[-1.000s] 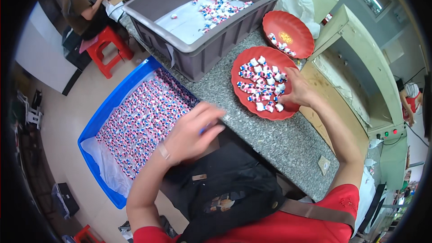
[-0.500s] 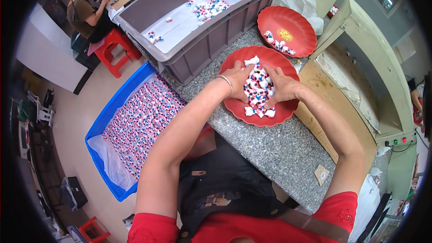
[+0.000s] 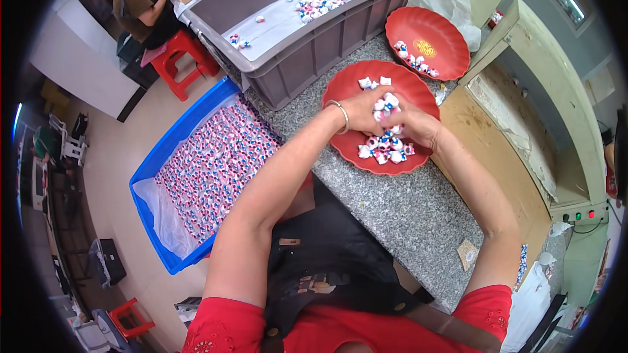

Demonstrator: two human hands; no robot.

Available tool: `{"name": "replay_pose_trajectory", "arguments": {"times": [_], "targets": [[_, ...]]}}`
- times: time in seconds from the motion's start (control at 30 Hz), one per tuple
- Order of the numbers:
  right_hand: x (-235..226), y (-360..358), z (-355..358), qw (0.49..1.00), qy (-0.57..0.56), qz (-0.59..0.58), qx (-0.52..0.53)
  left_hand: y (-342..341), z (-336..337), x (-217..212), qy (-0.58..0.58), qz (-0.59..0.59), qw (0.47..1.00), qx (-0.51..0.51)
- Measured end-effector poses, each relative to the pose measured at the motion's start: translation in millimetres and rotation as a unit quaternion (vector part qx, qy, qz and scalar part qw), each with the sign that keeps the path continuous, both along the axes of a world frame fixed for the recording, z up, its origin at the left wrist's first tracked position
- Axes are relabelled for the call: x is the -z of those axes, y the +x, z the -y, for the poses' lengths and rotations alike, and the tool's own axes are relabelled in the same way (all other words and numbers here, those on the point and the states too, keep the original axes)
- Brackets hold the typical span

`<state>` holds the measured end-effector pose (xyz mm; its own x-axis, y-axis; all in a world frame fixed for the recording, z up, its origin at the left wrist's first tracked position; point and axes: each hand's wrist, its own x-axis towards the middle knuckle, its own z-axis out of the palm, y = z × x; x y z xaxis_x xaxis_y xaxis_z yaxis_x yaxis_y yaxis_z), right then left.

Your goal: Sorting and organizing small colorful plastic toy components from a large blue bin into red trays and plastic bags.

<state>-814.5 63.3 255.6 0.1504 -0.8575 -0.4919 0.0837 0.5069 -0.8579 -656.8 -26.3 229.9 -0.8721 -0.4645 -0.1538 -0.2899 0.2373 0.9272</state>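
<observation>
At the two-o'clock dish (image 3: 344,86), your left hand (image 3: 362,110) and right hand (image 3: 418,124) clasp candies (image 3: 390,100), which a slack grip could spill.

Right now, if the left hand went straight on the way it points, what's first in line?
Most likely the white wrapped pieces cupped between the hands; the left hand may be touching them. Just beyond is the right hand. Depth between them is unclear.
</observation>
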Motion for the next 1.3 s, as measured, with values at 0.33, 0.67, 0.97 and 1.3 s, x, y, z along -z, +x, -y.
{"name": "replay_pose_trajectory", "arguments": {"times": [0.33, 0.67, 0.97, 1.3], "targets": [[4.0, 18.1, -6.9, 0.921, 0.025, 0.273, 0.278, -35.3, -14.5, -61.5, -0.286, 0.203, 0.935, 0.053], [-1.5, 26.8, -11.2, 0.81, -0.108, 0.408, 0.407, -30.8, -18.6, -97.8, -0.328, 0.094, 0.939, 0.046], [-6.6, 82.8, -14.6, 0.804, -0.116, 0.436, 0.387, 41.6, -41.5, -86.7, -0.337, -0.039, 0.939, -0.052], [53.1, 245.9, -12.2, 0.826, -0.021, 0.538, 0.167, 234.5, -86.0, -59.1, -0.341, 0.0, 0.924, -0.172]]}}
